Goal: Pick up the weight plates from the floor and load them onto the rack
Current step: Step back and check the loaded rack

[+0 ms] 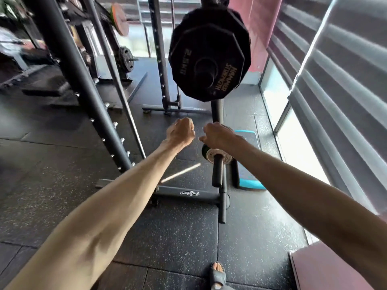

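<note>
Gym floor (62, 174), both arms outstretched, hands fisted.

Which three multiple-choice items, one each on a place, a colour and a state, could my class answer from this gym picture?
1. Where is the black 2.5 kg plate?
A. On an upper rack peg
B. Flat on the floor
C. In a hand

2. What colour edges the step platform?
A. Red
B. Turquoise
C. Yellow

3. How is the left hand?
A. Gripping a plate
B. Flat on the floor
C. Closed, holding nothing

Key: 1 A, it hangs high on the rack; 2 B, turquoise rim beside the rack base; 3 C, a loose fist in the air.
</note>
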`<action>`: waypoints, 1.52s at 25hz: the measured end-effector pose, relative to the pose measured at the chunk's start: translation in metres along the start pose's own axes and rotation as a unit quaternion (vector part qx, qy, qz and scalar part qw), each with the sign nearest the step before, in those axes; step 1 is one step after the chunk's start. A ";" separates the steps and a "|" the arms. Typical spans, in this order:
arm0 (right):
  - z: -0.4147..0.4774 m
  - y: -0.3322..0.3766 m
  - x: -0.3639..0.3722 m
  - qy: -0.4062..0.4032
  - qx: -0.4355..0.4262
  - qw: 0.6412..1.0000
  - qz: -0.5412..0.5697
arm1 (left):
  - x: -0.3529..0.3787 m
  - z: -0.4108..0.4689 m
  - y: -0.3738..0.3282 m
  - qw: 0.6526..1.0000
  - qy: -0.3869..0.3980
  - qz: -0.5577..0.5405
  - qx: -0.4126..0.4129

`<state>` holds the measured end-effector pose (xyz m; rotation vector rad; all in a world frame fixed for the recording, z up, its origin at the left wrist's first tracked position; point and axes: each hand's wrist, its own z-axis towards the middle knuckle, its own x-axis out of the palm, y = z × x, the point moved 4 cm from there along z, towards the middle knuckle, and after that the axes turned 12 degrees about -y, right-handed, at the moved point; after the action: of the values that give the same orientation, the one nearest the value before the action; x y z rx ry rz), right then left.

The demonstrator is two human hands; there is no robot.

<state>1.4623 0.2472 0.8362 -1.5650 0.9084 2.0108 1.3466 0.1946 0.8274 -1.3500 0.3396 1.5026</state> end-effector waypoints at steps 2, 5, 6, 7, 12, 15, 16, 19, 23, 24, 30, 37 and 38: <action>-0.009 0.039 -0.029 -0.029 -0.041 0.999 -0.007 | -0.045 0.001 0.004 0.997 -0.074 0.020 0.004; -0.019 0.084 -0.077 -0.076 -0.064 0.995 -0.006 | -0.113 0.007 0.006 0.983 -0.180 0.023 0.032; -0.022 0.092 -0.094 -0.094 -0.060 0.994 -0.001 | -0.134 0.010 0.004 0.977 -0.207 0.017 0.040; -0.025 0.098 -0.111 -0.115 -0.056 0.992 0.000 | -0.152 0.013 0.001 0.973 -0.228 0.013 0.044; -0.022 0.088 -0.172 -0.262 -0.029 0.965 0.008 | -0.186 0.028 -0.032 0.950 -0.280 -0.040 0.136; -0.013 0.063 -0.182 -0.378 -0.023 0.926 -0.005 | -0.170 0.040 -0.048 0.946 -0.241 -0.034 0.216; -0.011 0.051 -0.182 -0.408 -0.010 0.913 -0.022 | -0.163 0.046 -0.049 0.949 -0.223 -0.013 0.221; -0.003 0.013 -0.174 -0.432 0.075 0.899 -0.022 | -0.146 0.067 -0.045 0.965 -0.173 0.018 0.195; 0.025 -0.016 -0.161 -0.345 0.144 0.923 0.088 | -0.136 0.088 -0.043 0.965 -0.199 0.002 0.169; 0.031 -0.017 -0.160 -0.345 0.141 0.921 0.111 | -0.136 0.091 -0.045 0.961 -0.220 -0.002 0.168; 0.054 -0.033 -0.156 -0.345 0.131 0.902 0.223 | -0.133 0.111 -0.052 0.935 -0.219 -0.060 0.272; 0.064 -0.040 -0.148 -0.336 0.090 0.897 0.274 | -0.131 0.128 -0.058 0.931 -0.177 -0.057 0.314; 0.064 -0.042 -0.149 -0.336 0.082 0.898 0.272 | -0.131 0.128 -0.059 0.931 -0.175 -0.051 0.316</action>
<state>1.4875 0.3302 0.9790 -0.4492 1.2465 2.5044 1.3001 0.2529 1.0050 -0.5692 0.4642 1.3515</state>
